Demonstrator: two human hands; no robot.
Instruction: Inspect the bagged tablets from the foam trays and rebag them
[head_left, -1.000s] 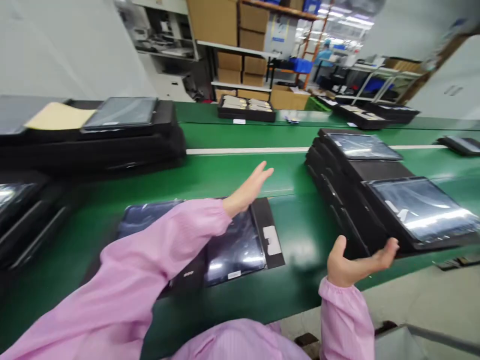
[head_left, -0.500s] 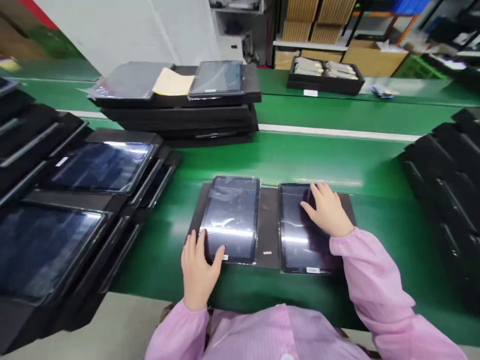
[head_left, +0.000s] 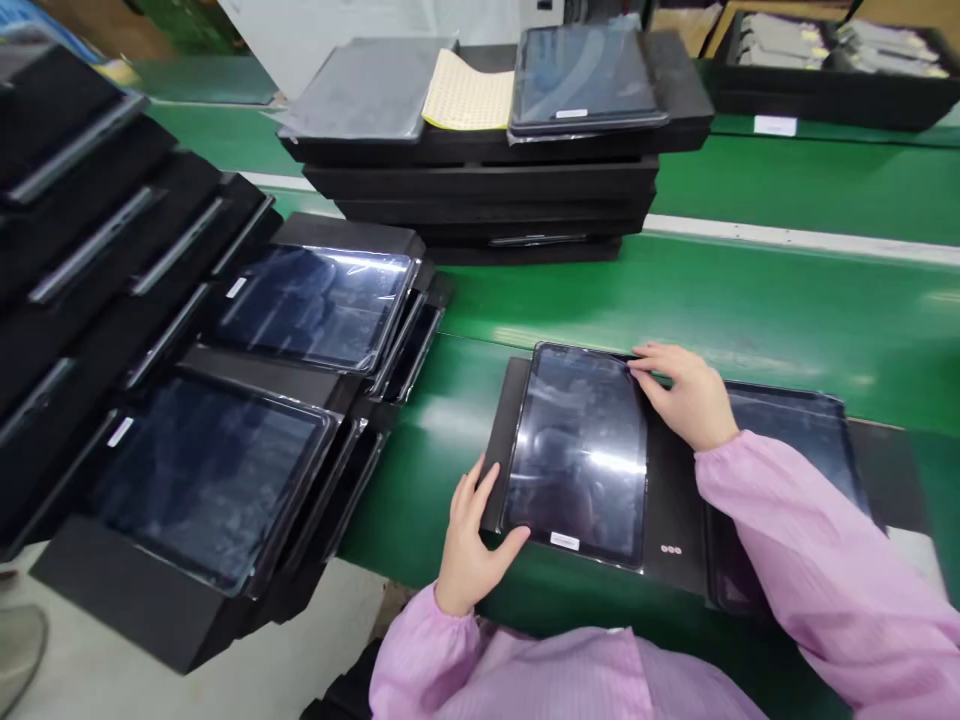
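Note:
A tablet (head_left: 581, 450) with a dark, glossy screen and a small white label at its lower edge lies on the left part of a black tray (head_left: 675, 500). Thumb and forefinger of my right hand (head_left: 686, 395) close on its upper right corner; whether they hold film there is too small to tell. My left hand (head_left: 472, 540) is open at the lower left corner, thumb by the bottom edge and fingers spread along the tray's left side. On the tray's right part lies a second tablet (head_left: 795, 430), partly covered by my right forearm.
Stacked black trays with tablets (head_left: 210, 480) fill the left side. Behind, another tray stack (head_left: 480, 190) carries a grey sheet (head_left: 375, 85), a yellowish sticker sheet (head_left: 469, 92) and a tablet (head_left: 585, 75). A black box (head_left: 832, 95) of grey packets stands at the back right.
My right hand has gone from the right tablet to the left tablet's upper right corner. My left hand stays by the lower left corner. The view has turned left and moved closer.

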